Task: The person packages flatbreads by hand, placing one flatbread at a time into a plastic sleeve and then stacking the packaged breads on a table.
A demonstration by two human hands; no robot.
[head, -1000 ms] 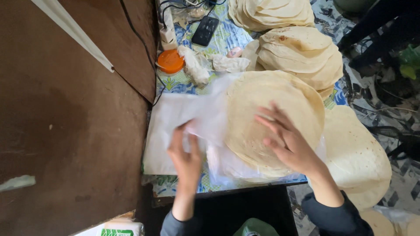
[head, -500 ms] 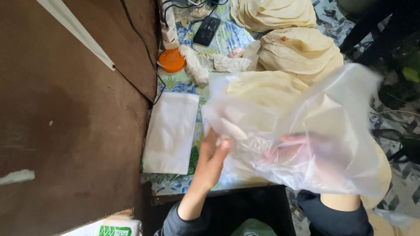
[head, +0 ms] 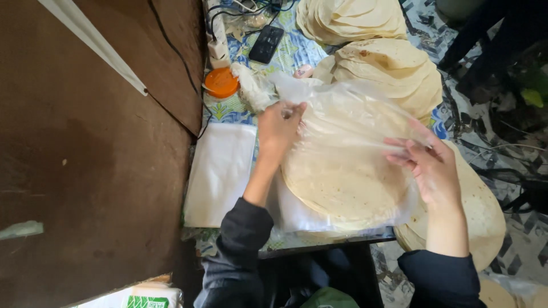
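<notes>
Two hands spread a clear bag [head: 348, 122] over flatbreads [head: 342, 182]. Left hand [head: 278, 128] pinches its edge; right hand [head: 434, 165], fingers apart, grips the other. Next: a steady, even pull.

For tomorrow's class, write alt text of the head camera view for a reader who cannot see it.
Two hands, the left hand and right hand, hold a clear thin plastic bag over a stack of round pale flatbreads on a patterned tablecloth. More flatbread piles, an orange round lid and white folded bags lie nearby.
</notes>
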